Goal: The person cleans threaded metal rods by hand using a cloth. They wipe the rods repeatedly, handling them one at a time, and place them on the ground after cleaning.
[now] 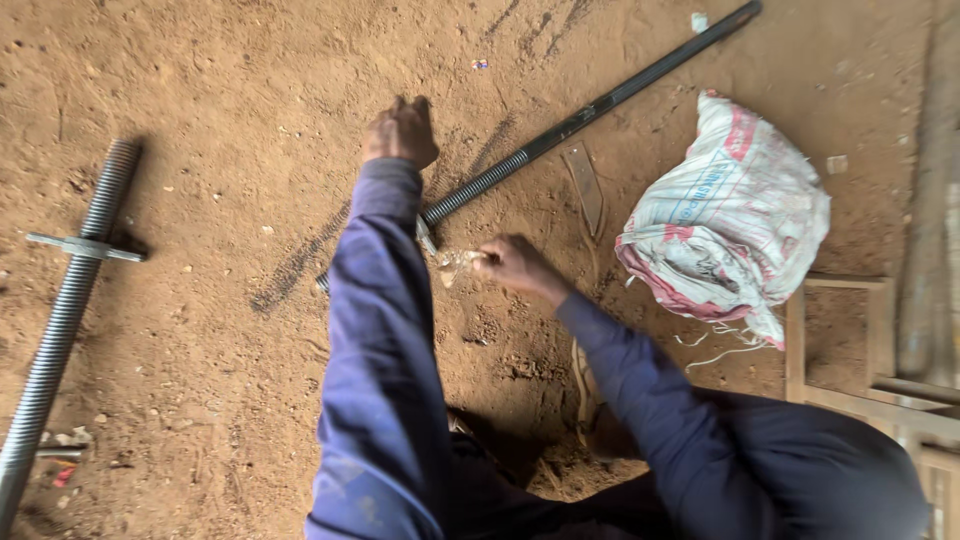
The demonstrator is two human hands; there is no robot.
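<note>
Soft, even daylight; faint shadows; slight motion blur throughout.

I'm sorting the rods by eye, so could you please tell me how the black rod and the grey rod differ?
The black rod is dark and slim, threaded only near the hands; the grey rod is pale, thicker and threaded all along. The grey rod carries a cross handle; the black rod shows none. Both lie on the dirt floor.

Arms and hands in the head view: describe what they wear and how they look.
Both arms wear long, dark blue fabric sleeves, creased and dusty, reaching to the wrists. The left hand and right hand are bare: no gloves, rings or watch visible. The left sleeve looks slightly faded; the right sleeve is darker.
</note>
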